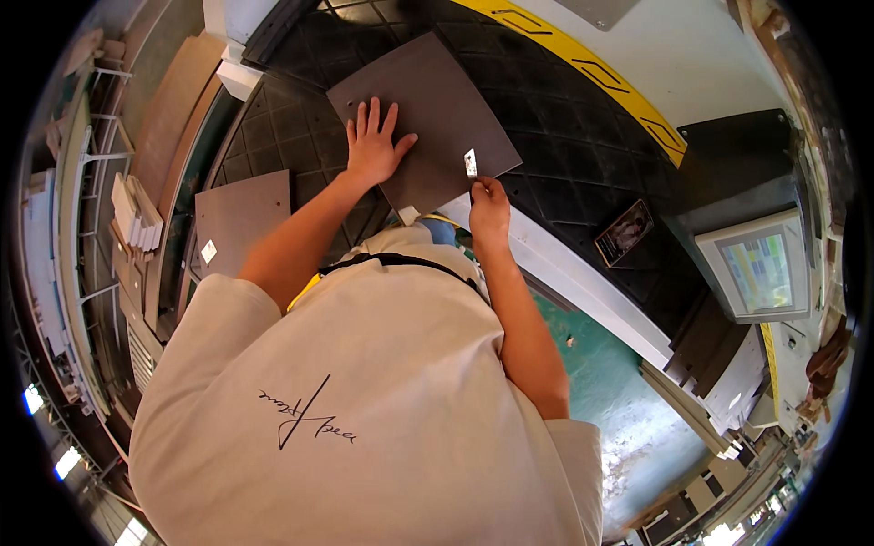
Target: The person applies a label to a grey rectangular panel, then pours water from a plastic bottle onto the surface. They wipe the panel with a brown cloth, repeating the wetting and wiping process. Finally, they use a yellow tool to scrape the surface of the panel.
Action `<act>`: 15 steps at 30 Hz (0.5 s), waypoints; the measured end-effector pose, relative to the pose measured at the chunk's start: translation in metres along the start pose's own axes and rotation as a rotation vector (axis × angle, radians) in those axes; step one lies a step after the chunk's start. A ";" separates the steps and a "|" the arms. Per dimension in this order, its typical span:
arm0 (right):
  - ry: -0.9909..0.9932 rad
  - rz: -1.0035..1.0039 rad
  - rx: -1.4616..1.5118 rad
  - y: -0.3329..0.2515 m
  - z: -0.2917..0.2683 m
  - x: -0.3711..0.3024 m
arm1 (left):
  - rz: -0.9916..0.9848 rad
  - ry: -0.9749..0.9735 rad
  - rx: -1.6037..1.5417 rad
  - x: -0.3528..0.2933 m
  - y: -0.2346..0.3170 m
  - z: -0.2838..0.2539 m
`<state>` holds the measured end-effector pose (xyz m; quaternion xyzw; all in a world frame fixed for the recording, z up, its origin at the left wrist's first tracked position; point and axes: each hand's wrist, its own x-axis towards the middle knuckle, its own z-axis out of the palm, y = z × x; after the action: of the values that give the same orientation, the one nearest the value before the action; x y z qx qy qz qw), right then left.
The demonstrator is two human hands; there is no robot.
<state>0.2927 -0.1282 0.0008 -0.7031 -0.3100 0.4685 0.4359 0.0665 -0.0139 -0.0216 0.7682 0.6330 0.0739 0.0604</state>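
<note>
One brown panel [437, 109] | beneath left fingers [374, 118], spread flat | right fingers [496, 188] curled by white label [471, 164] (grip unclear)

Single head view: left fisheye of a head-worn pair, upright, aimed steeply down past the wearer's shirt [382, 359], which is nearest and fills the lower middle. Left hand [370, 156] and right hand [490, 209] sit farther out, upper centre, over the black bench [564, 173]. Wide coverage: rack [102, 156] far left, screen [757, 271] right, yellow strip [560, 47] bowed along the top.
</note>
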 end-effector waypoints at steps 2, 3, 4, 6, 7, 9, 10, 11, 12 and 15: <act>0.016 -0.014 -0.012 -0.015 0.003 0.001 | -0.005 -0.023 0.015 -0.017 0.007 -0.008; 0.023 -0.015 -0.006 -0.014 0.002 0.009 | -0.009 -0.047 0.019 -0.027 0.013 -0.013; 0.078 -0.039 -0.038 -0.013 0.001 0.023 | 0.066 0.011 0.031 -0.036 0.015 -0.015; 0.149 -0.133 -0.105 -0.017 -0.003 0.049 | 0.137 0.004 0.046 -0.057 0.012 -0.026; 0.164 -0.199 -0.120 -0.024 -0.007 0.061 | 0.204 -0.007 0.054 -0.067 0.012 -0.033; 0.080 -0.208 -0.029 -0.029 -0.024 0.099 | 0.259 0.023 0.063 -0.078 0.018 -0.043; 0.001 -0.095 0.200 -0.034 -0.031 0.115 | 0.301 -0.031 0.005 -0.081 0.018 -0.048; -0.084 0.019 0.429 -0.041 -0.035 0.127 | 0.340 -0.084 -0.051 -0.085 0.018 -0.053; -0.042 0.008 0.498 -0.046 -0.037 0.135 | 0.364 -0.076 -0.067 -0.087 0.021 -0.061; 0.102 -0.087 0.453 -0.045 -0.042 0.139 | 0.421 -0.138 -0.127 -0.085 0.017 -0.066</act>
<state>0.3816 -0.0055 -0.0048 -0.5962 -0.2043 0.4708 0.6174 0.0548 -0.1003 0.0429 0.8813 0.4472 0.0717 0.1349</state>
